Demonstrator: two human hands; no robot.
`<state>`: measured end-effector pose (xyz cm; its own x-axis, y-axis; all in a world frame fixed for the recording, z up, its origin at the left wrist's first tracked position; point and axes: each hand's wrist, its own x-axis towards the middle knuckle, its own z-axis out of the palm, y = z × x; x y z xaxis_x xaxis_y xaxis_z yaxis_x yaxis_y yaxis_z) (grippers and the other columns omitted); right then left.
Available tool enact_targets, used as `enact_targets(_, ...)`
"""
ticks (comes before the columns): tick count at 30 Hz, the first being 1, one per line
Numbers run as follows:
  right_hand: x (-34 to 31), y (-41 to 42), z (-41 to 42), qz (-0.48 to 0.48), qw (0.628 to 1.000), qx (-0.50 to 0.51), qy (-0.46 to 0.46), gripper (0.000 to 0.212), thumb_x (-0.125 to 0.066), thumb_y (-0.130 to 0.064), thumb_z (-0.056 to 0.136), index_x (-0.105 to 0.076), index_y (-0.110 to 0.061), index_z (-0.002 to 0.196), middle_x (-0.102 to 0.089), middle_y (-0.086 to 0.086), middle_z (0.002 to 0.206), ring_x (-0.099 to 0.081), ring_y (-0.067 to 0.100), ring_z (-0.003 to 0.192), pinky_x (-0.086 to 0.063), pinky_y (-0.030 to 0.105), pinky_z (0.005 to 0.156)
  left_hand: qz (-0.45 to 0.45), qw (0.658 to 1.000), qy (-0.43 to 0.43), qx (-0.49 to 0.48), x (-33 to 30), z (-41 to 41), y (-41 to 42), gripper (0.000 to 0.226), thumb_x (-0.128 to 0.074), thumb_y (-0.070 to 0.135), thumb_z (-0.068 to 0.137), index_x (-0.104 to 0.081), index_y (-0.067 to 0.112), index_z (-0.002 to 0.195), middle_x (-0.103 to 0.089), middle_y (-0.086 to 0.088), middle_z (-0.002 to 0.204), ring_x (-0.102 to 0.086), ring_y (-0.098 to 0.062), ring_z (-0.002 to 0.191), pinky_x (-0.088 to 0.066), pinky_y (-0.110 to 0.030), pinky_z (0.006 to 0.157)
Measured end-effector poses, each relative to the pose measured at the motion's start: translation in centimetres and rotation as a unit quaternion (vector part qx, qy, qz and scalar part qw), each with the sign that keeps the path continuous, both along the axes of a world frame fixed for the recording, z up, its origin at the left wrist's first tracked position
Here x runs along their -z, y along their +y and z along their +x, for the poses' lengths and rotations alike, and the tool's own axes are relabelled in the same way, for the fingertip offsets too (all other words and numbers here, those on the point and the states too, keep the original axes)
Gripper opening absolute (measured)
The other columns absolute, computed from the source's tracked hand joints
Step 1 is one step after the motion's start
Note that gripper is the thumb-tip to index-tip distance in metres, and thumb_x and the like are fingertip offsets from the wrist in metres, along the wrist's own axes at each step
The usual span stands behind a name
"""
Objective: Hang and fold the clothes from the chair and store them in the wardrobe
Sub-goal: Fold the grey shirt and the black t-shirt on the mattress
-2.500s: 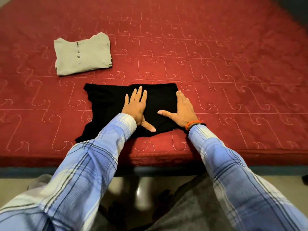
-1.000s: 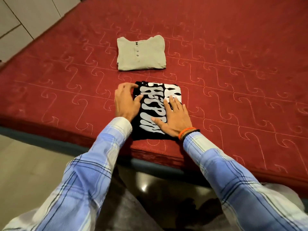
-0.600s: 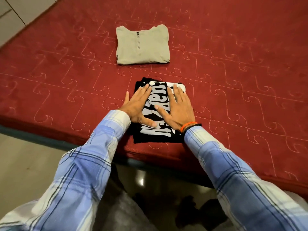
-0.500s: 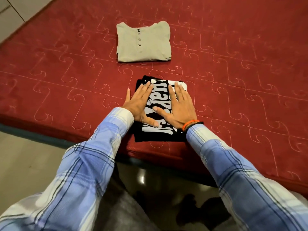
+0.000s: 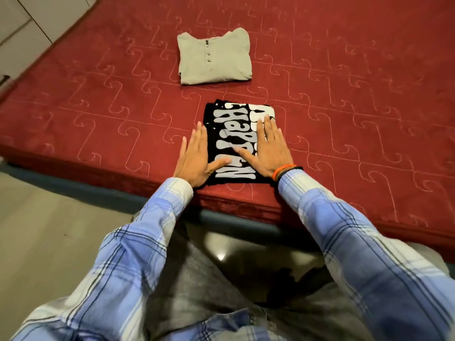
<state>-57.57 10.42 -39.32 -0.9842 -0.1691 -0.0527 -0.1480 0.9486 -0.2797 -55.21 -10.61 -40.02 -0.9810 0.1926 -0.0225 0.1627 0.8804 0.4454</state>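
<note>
Head view: a folded black T-shirt (image 5: 236,141) with white lettering is seen lying flat near the front edge of a red quilted bed (image 5: 344,94), its long axis running from the bed edge away from the person, the lettering turned sideways along that axis. The left hand (image 5: 197,156) is laid flat along the shirt's left edge, its fingers (image 5: 200,136) straight and close together, pointing away, partly on the bed cover, with the thumb resting on the print. The right hand (image 5: 268,151) is pressed flat on the shirt's right part, fingers extended, thumb spread toward the middle. Nothing is gripped by either hand. A folded beige buttoned shirt (image 5: 214,60) is seen farther back on the bed, apart from the black one.
</note>
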Motion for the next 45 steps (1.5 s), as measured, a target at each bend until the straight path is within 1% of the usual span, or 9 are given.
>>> enact_targets(5,-0.3,-0.6,1.4,0.025,1.0,-0.006,0.015,0.095,-0.027,-0.068,0.094,-0.002,0.002,0.153,0.007,0.022,0.161,0.008,0.031,0.15,0.001,0.046,0.122,-0.055,0.998,-0.027,0.005,0.0,1.1,-0.2,0.115,-0.019,0.083,0.075,0.008,0.004,0.154,0.005,-0.01,0.164,0.007,-0.022,0.151,0.006,-0.043,0.121)
enact_targets(11,-2.1,-2.8,2.1,-0.075,0.971,-0.151,0.171,0.031,-0.065,-0.016,0.085,-0.062,-0.001,0.112,-0.061,0.017,0.112,-0.055,0.035,0.105,-0.049,0.048,0.089,0.103,0.993,-0.028,-0.049,-1.1,0.5,-0.7,0.088,-0.056,0.062,0.086,-0.029,0.01,0.151,-0.039,-0.009,0.153,-0.033,-0.024,0.143,-0.019,-0.043,0.12)
enact_targets(15,-2.4,-5.1,2.9,-0.1,0.967,-0.17,0.16,0.042,-0.057,-0.051,0.087,-0.066,-0.012,0.103,-0.062,0.005,0.095,-0.057,0.024,0.086,-0.048,0.035,0.069,0.254,0.934,-0.028,-0.251,-2.8,-3.2,-1.2,0.033,-0.065,0.038,0.089,-0.071,0.014,0.112,-0.074,-0.004,0.106,-0.066,-0.02,0.106,-0.049,-0.033,0.098)
enact_targets(20,-1.7,-7.0,2.8,0.006,0.963,-0.223,0.152,0.063,-0.053,-0.071,0.081,-0.068,-0.021,0.117,-0.059,0.004,0.107,-0.053,0.025,0.088,-0.036,0.035,0.068,0.296,0.895,-0.118,-0.313,-3.0,-8.2,-0.4,0.036,-0.069,0.052,0.077,-0.068,0.016,0.069,-0.074,-0.009,0.094,-0.069,-0.026,0.096,-0.054,-0.038,0.092)
enact_targets(30,-1.3,-6.5,2.4,-0.259,0.942,-0.206,0.056,0.013,-0.069,-0.023,0.085,-0.079,-0.015,0.089,-0.068,-0.005,0.087,-0.061,0.013,0.081,-0.05,0.038,0.075,0.264,0.885,-0.065,-0.378,-4.0,-10.0,1.8,0.009,-0.073,0.035,0.081,-0.073,0.026,0.083,-0.072,0.008,0.089,-0.064,-0.011,0.082,-0.039,-0.016,0.058)
enact_targets(34,-2.3,-5.7,2.3,-0.289,0.931,-0.221,-0.006,0.013,-0.073,-0.025,0.085,-0.079,-0.017,0.091,-0.071,-0.007,0.089,-0.063,0.007,0.083,-0.052,0.032,0.079,0.235,0.89,-0.05,-0.387,-3.5,-9.9,2.0,0.009,-0.074,0.04,0.076,-0.071,0.032,0.079,-0.074,0.011,0.092,-0.067,-0.014,0.088,-0.053,-0.026,0.079)
enact_targets(38,-3.2,-5.0,1.8,-0.383,0.917,-0.107,-0.039,0.019,-0.07,-0.031,0.088,-0.078,-0.014,0.087,-0.072,-0.007,0.084,-0.065,0.004,0.068,-0.055,0.029,0.069,0.188,0.921,0.057,-0.338,-3.2,-8.7,2.3,0.023,-0.065,0.02,0.087,-0.065,0.023,0.11,-0.067,0.002,0.114,-0.06,-0.018,0.11,-0.042,-0.027,0.09)
enact_targets(42,-1.2,-3.2,0.1,-0.164,0.963,0.015,0.212,0.034,-0.059,-0.034,0.091,-0.068,-0.009,0.111,-0.067,0.006,0.11,-0.059,0.022,0.103,-0.048,0.043,0.091,0.126,0.966,0.187,-0.129,-1.7,-5.9,2.6,0.026,-0.054,0.015,0.094,-0.063,0.014,0.119,-0.063,-0.005,0.125,-0.054,-0.024,0.116,-0.034,-0.025,0.099)
enact_targets(45,0.4,-1.5,-0.7,-0.025,0.996,0.007,0.086,0.072,-0.036,-0.06,0.096,-0.034,-0.011,0.149,-0.026,0.012,0.158,-0.02,0.026,0.147,-0.018,0.046,0.12,0.015,0.996,0.079,-0.046,0.4,-5.5,2.3,0.048,-0.038,0.035,0.103,-0.041,0.016,0.146,-0.036,-0.002,0.155,-0.028,-0.022,0.144,-0.018,-0.044,0.12)
